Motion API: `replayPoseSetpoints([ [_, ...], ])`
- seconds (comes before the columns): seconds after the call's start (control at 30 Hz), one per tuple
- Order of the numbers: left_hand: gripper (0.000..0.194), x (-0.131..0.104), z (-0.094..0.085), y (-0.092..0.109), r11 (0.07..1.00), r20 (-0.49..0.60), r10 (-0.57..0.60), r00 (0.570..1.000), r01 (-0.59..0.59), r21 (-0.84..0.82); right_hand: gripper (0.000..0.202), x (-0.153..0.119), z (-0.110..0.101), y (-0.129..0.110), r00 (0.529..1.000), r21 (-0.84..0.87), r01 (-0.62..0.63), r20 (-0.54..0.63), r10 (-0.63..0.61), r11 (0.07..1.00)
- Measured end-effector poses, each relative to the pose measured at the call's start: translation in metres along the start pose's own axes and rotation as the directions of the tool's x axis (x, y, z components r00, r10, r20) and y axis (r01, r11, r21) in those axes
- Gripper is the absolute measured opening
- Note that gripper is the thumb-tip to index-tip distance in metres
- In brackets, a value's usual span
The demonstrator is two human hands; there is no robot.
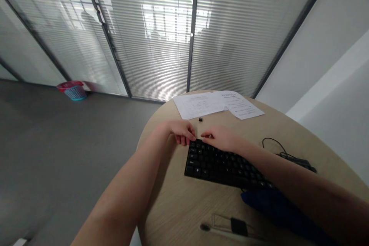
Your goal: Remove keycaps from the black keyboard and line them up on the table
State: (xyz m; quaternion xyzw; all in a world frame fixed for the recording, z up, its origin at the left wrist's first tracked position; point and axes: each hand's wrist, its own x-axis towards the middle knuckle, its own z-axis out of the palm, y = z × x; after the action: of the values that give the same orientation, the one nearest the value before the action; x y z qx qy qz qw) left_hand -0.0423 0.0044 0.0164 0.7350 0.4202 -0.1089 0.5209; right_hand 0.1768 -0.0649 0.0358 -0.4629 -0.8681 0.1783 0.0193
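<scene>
- Keyboard [215,161]: black, one, lying on the round wooden table [170,207]; its far left corner sits between the two hands, its right part partly hidden beneath the right forearm.
- Left hand [182,130]: nearly closed, fingers curled, thumb and forefinger tips at the far left corner of the keyboard; whether they grip anything cannot be told.
- Right hand [220,137]: half open, palm down over the far row of keys, fingertips bent toward that corner; no held item can be made out.
- Small black piece [201,119]: loose, beyond the hands, just near of the papers [201,104]; possibly a keycap, unconfirmed.
- State of work: the visible near-left keys appear seated; the far left corner is partly covered, so what is done or left there cannot be judged.
- Edges: the table's curved left rim passes near the left forearm; the papers border the far side, a black cable [273,140] the right, a blue cloth [268,203] the near right.
- Room: wood surface shows left of the keyboard and between it and the wire-framed item [238,226]; sideways movement seems easiest leftward, short of the rim.
</scene>
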Motion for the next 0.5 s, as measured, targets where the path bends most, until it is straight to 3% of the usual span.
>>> replayPoseSetpoints([
  [0.13,0.029,0.003,-0.001,-0.002,0.999,0.013,0.009,1.0,-0.009,-0.033,0.025,0.002,0.001,-0.002,0.998,-0.006,0.037,0.041,-0.037,0.999],
  [0.37,0.028,0.005,-0.002,-0.002,0.999,0.016,0.001,1.0,-0.001,-0.039,0.026,0.0,-0.005,-0.02,0.997,-0.25,0.009,0.07,0.009,0.968],
  [0.5,0.027,0.004,-0.001,-0.001,0.999,-0.001,-0.003,1.0,0.003,-0.037,0.029,0.002,-0.006,-0.032,0.996,-0.293,-0.04,0.066,0.063,0.955],
])
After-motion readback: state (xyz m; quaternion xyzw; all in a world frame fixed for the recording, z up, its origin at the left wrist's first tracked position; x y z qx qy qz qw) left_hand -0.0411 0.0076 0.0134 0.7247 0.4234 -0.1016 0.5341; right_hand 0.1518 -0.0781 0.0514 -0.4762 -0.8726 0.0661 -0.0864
